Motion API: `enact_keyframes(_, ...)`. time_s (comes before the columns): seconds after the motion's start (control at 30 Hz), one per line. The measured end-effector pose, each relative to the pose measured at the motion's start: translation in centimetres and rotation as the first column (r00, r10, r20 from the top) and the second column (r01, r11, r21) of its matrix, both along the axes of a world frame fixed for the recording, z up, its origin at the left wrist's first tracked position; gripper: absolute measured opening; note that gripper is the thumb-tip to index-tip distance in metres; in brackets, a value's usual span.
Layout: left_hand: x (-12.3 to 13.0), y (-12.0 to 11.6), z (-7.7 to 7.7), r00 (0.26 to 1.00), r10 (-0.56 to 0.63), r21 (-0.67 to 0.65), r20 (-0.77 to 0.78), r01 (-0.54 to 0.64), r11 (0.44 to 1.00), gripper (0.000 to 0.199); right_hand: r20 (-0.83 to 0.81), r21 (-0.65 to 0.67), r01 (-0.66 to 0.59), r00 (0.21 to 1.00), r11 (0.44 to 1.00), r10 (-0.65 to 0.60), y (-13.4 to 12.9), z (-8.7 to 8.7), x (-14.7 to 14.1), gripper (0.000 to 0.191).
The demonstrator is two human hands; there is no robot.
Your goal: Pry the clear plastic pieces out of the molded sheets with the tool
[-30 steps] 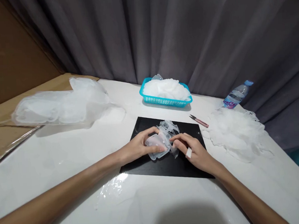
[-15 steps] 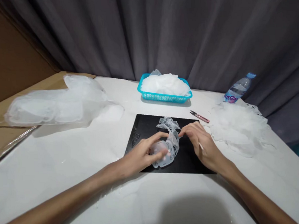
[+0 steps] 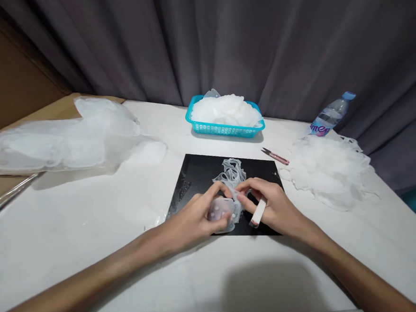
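Note:
My left hand [image 3: 208,210] is closed around a small stack of translucent rounded plastic pieces [image 3: 221,209] with dots and small holes, over a black mat [image 3: 198,168]. From the stack's far side a tangle of thin translucent edge strips [image 3: 233,169] spreads away across the mat. My right hand [image 3: 268,201] pinches these strips between thumb and forefinger, close to my left fingertips. Also held in the right hand is a slim white stick-like tool [image 3: 259,212] with a dark and reddish end, pointing down toward me. The fingers partly hide the stack.
A blue basket [image 3: 224,131] heaped with white translucent pieces stands at the back. Pink thread snips [image 3: 275,156] lie beyond the mat. On the right are a water bottle [image 3: 328,117] and a pile of strips [image 3: 333,171]. A bag of pieces [image 3: 64,142] lies left.
My right hand has moved left and closed in on the strips beside the stack. Its white tool now shows more fully. The view has shifted slightly.

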State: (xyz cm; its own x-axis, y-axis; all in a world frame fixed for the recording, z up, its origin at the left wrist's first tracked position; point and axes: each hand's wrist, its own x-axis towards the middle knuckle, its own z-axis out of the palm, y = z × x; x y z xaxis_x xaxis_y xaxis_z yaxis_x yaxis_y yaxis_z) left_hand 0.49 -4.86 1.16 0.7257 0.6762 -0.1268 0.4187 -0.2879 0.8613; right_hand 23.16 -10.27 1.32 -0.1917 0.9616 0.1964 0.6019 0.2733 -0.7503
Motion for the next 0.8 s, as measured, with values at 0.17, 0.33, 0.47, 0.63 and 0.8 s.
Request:
enact_keyframes(0.17, 0.2, 0.7, 0.1, 0.998, -0.014, 0.04, 0.064, 0.011, 0.999, 0.013, -0.022, -0.027, -0.038, 0.999, 0.999, 0.037, -0.3, 1.2, 0.6, 0.03)
enact_keyframes(0.33, -0.2, 0.8, 0.2, 0.996, -0.054, 0.151, 0.073, 0.042, 0.988, 0.013, 0.108, -0.008, -0.231, 0.967, 0.973, 0.231, -0.2, 2.3, 1.4, 0.024)
enact_keyframes(0.47, -0.7, 1.4, 0.0, 0.986, -0.133, 0.422, 0.101, 0.079, 0.903, 0.016, 0.119, 0.049, -0.212, 0.972, 0.976, 0.205, -0.1, 2.1, 1.5, 0.018)
enact_keyframes(0.63, -1.0, 2.1, -0.1, 0.976, -0.197, 0.637, 0.088, 0.097, 0.765, 0.021, 0.14, 0.165, -0.151, 0.982, 0.975, 0.129, -0.3, 1.9, 1.2, 0.013)
enact_keyframes(0.8, -1.0, 1.9, 0.1, 0.977, -0.196, 0.676, 0.086, 0.087, 0.732, 0.022, 0.278, 0.282, -0.12, 0.96, 0.952, 0.039, -0.5, 2.0, 1.3, 0.012)
